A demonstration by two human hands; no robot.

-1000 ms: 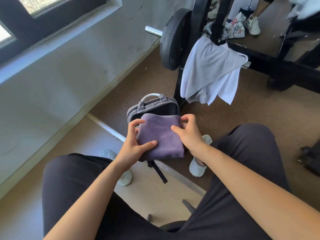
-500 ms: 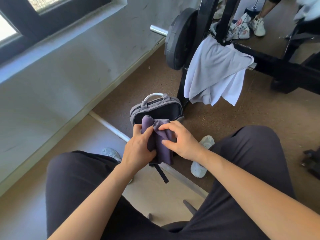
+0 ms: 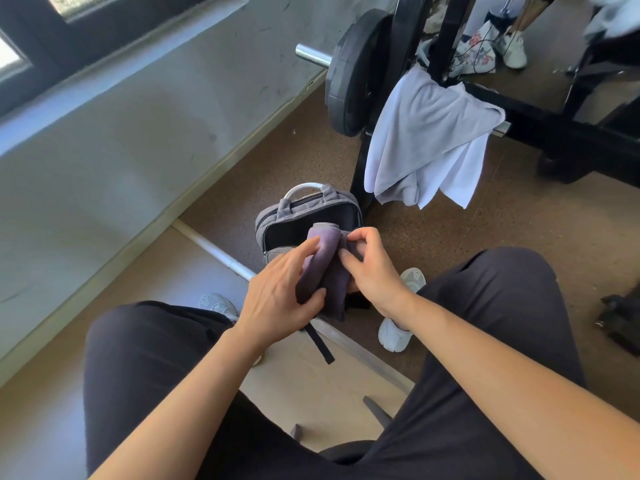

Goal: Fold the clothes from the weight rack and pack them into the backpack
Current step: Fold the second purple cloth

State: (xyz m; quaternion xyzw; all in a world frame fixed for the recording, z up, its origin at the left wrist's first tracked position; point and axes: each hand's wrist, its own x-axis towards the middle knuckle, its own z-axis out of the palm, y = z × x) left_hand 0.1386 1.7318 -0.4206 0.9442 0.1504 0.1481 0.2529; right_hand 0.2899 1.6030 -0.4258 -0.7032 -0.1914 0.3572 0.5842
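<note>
Daylight falls through a dark-framed window (image 3: 114, 32) onto a pale grey wall (image 3: 138, 150); a brown speckled floor (image 3: 277, 168) meets a light wooden platform (image 3: 166, 282) edged by a metal strip (image 3: 211, 249)

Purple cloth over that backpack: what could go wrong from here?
The purple cloth is bunched between the left hand and right hand, so its fold may come loose as it goes in. Both hands are on the cloth and none steadies the backpack, so a push could tip it or close its mouth. The pale clothes draped on the weight rack hang loosely and might slip to the floor.
</note>
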